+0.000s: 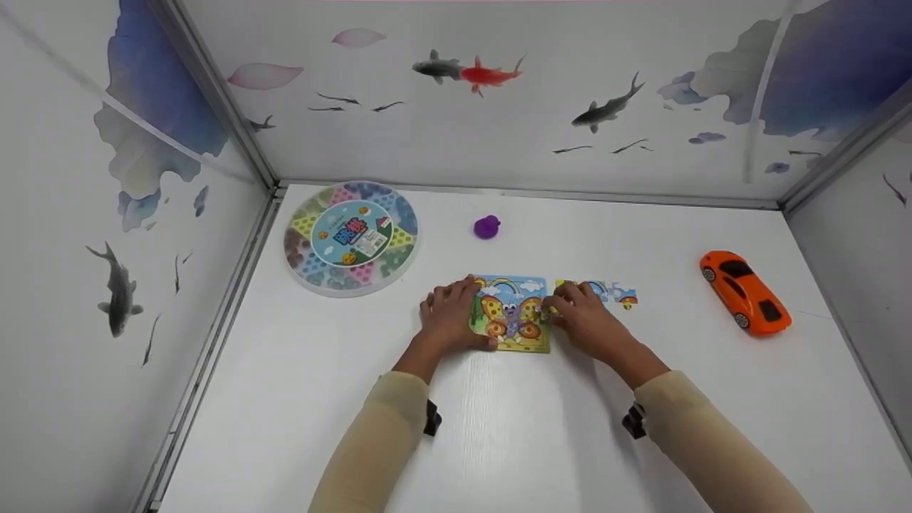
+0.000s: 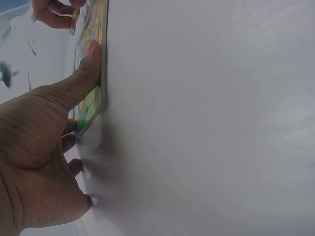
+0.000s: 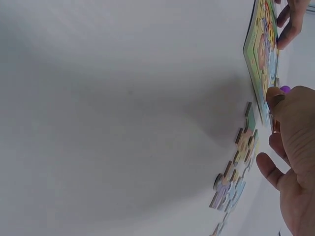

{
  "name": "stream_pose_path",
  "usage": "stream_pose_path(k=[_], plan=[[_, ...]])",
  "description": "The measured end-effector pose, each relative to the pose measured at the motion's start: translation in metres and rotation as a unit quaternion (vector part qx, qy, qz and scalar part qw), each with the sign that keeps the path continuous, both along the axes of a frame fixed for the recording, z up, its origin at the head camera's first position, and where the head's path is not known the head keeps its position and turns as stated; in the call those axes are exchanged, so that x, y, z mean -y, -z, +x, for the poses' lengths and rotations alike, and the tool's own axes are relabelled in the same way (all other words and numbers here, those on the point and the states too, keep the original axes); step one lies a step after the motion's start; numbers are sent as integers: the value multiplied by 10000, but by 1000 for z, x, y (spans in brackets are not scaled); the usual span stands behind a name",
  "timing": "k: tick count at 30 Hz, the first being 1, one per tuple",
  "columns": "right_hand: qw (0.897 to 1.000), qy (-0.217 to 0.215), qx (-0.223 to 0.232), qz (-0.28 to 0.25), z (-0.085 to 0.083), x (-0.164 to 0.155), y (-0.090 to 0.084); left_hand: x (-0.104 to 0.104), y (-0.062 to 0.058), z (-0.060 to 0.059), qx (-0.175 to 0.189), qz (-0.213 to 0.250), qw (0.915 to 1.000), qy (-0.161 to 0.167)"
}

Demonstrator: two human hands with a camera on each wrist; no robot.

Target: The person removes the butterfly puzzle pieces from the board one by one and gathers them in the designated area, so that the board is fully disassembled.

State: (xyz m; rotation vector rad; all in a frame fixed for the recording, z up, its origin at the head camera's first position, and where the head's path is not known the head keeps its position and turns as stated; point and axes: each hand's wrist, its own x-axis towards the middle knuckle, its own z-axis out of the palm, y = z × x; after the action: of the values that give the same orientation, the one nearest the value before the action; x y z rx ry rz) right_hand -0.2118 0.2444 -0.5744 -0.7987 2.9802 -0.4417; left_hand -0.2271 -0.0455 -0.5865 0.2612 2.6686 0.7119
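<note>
Colourful butterfly puzzle and round box's label bear no legible writing.

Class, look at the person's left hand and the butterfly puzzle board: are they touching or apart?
Touching. The left wrist view shows the left hand with its thumb lying against the edge of the butterfly puzzle board; the head view agrees.

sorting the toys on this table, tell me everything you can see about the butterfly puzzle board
The butterfly puzzle board is a thin, flat, cardboard-looking square lying on the white table. It shows a cartoon butterfly, rainbow, clouds and grass. The left hand presses its left edge; the right hand touches its right edge. Loose pieces lie just right of it.
</note>
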Motion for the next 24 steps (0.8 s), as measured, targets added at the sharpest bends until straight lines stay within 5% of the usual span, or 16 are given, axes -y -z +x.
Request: stream_pose_path(k=[24], plan=[[9976, 624, 292, -49, 11, -82, 0, 1, 13, -7, -79, 114, 9999, 24]])
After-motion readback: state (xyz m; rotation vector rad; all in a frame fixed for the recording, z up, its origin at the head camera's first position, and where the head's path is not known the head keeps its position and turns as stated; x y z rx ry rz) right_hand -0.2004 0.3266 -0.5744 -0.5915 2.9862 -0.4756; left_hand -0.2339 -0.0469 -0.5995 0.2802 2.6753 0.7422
